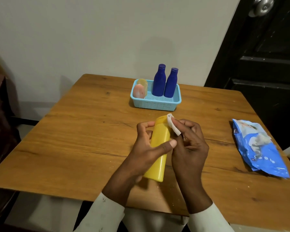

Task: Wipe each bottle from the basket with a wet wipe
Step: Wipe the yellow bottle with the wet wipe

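Observation:
My left hand (pixel 147 149) grips a tall yellow bottle (pixel 158 158) around its middle, holding it tilted above the wooden table (pixel 77 139), cap end pointing away from me. My right hand (pixel 189 144) pinches a small folded white wet wipe (pixel 172 125) against the bottle's upper right side near the cap. Behind them a light blue basket (pixel 156 104) holds two dark blue bottles (pixel 159 81) (pixel 171 83) standing upright, plus a pale pink bottle (pixel 139 92) and a yellowish one (pixel 143 82) at its left end.
A blue pack of wet wipes (pixel 258 148) lies on the table's right side near the edge. A dark door (pixel 266 64) with a round knob stands at the right, a pale wall behind the table, and dark furniture (pixel 0 123) at the left.

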